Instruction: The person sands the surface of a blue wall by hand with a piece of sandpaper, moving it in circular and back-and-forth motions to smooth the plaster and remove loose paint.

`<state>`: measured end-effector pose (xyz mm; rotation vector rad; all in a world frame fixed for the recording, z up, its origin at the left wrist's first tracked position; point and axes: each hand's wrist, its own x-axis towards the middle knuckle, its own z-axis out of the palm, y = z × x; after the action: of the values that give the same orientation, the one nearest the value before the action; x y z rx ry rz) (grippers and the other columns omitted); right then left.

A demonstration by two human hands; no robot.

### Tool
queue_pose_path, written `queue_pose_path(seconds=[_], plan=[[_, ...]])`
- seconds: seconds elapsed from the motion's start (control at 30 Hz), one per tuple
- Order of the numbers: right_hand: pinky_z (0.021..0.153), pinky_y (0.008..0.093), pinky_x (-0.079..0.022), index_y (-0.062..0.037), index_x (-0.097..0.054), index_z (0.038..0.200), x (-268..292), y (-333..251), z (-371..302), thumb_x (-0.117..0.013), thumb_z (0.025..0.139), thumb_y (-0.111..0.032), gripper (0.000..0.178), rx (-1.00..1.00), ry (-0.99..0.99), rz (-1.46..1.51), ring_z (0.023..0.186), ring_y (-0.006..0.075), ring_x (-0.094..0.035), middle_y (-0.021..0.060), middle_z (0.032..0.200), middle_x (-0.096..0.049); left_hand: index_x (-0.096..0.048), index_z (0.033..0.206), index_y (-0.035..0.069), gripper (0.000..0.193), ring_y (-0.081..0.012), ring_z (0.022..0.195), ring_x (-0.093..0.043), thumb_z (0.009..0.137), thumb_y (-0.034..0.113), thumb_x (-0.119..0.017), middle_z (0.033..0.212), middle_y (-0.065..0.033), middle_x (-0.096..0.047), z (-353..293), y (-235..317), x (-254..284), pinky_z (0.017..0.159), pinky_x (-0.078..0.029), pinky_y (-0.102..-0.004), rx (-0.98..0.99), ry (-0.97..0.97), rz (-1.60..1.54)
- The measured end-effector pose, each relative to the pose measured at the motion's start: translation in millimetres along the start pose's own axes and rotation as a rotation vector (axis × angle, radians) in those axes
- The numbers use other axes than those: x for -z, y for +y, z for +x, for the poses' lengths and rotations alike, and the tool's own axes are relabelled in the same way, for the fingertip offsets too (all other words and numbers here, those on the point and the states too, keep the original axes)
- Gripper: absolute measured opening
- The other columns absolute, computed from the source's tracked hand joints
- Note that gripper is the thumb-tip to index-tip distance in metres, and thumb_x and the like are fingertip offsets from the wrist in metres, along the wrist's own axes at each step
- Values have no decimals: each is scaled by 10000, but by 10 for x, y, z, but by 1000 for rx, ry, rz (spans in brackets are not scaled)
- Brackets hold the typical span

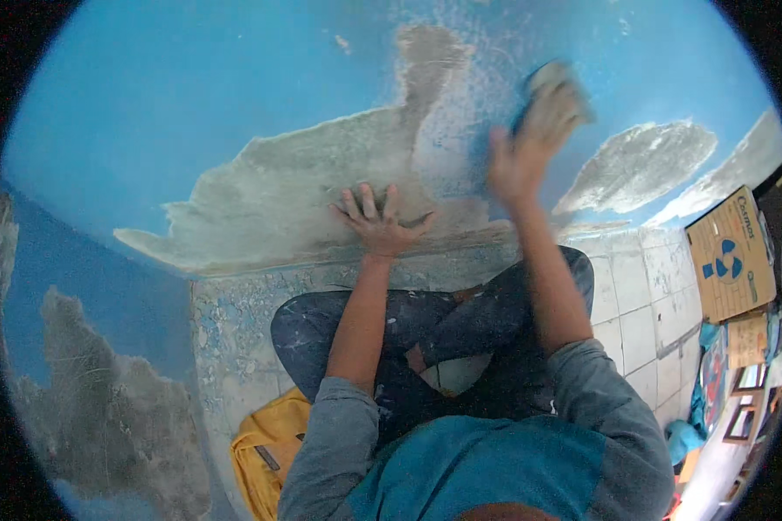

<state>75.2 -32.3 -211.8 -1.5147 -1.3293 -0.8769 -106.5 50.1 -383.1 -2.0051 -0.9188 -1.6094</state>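
Note:
My left hand (pixel 380 224) lies flat with its fingers spread on a bare grey patch (pixel 278 182) of the blue wall (pixel 191 95). Higher up and to the right, my right hand (pixel 534 143) is smeared by motion. It presses a flat, pale piece, which looks like sandpaper (pixel 550 76), against the blue paint, and the palm and fingers cover most of it. Just left of this hand the paint (pixel 469 122) is scuffed and whitish. My crossed legs in dark, paint-spotted trousers (pixel 321 326) are below both hands, close to the wall.
A yellow bag or cloth (pixel 265 447) lies on the floor by my left side. Paint flakes (pixel 235 313) litter the floor along the wall. To the right, a cardboard box (pixel 732 256) stands on white tiles (pixel 630 282), with other clutter nearer me. Another peeled wall (pixel 104 408) closes off the left.

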Motion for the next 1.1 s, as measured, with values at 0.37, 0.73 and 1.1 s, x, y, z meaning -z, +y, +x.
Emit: queue_pose_path(seconds=[0.37, 0.73, 1.1], plan=[[1098, 614, -74, 17, -179, 1453, -353, 174, -1938, -538, 869, -504, 861, 177, -729, -198, 1384, 482, -67, 257, 1497, -145, -218, 1469, 357, 784, -374, 1421, -57, 795, 482, -598, 1562, -42, -93, -594, -190, 157, 1064, -96, -679, -344, -599, 157], [1112, 601, -57, -17, -117, 1479, -221, 329, -1933, -523, 893, -481, 850, 188, -637, -150, 1408, 425, -56, 210, 1530, -109, -394, 1411, 268, 626, -233, 1426, -134, 828, 375, -597, 1542, -36, -199, -338, 286, 673, 1141, -130, -511, -422, -913, 90], [1114, 594, -33, -23, -119, 1481, -277, -121, -1839, -478, 905, -510, 835, 20, -899, -9, 1407, 427, -16, 212, 1533, -60, -142, 1460, -30, 614, -395, 1400, -154, 997, 338, -307, 1504, -288, -125, 573, -1501, 799, 1075, -187, -590, 1307, -451, 489]])
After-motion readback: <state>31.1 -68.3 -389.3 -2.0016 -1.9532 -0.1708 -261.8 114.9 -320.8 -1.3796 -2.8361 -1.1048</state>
